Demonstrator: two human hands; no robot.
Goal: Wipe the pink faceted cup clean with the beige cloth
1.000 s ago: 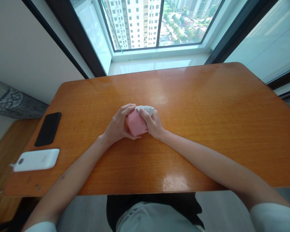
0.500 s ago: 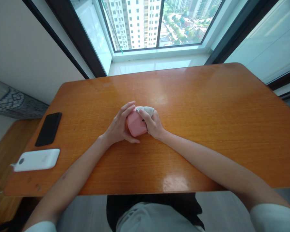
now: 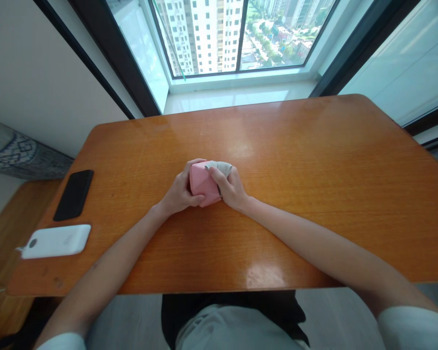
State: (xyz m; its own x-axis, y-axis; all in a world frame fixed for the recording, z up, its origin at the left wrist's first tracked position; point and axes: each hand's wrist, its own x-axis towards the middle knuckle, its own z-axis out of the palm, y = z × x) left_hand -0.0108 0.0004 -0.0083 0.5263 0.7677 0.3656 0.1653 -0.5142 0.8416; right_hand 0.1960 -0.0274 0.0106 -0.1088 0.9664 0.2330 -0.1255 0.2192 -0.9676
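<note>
The fingers [image 3: 194, 165] of the left hand [image 3: 180, 193] and right hand [image 3: 231, 188] are curled shut around a pink faceted block [image 3: 203, 183], held mid-tabletop [image 3: 314, 194], its long axis slanted toward the right hand. A grey cloth [image 3: 221, 167] is gripped at its far side. A white power bank [image 3: 55, 241] and black phone [image 3: 73, 195] are placed off to the left.

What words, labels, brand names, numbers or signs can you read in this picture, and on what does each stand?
No text is legible. The white power bank has a faint mark on its face, too blurred to read. The black smartphone and the pink faceted object show none.
</note>
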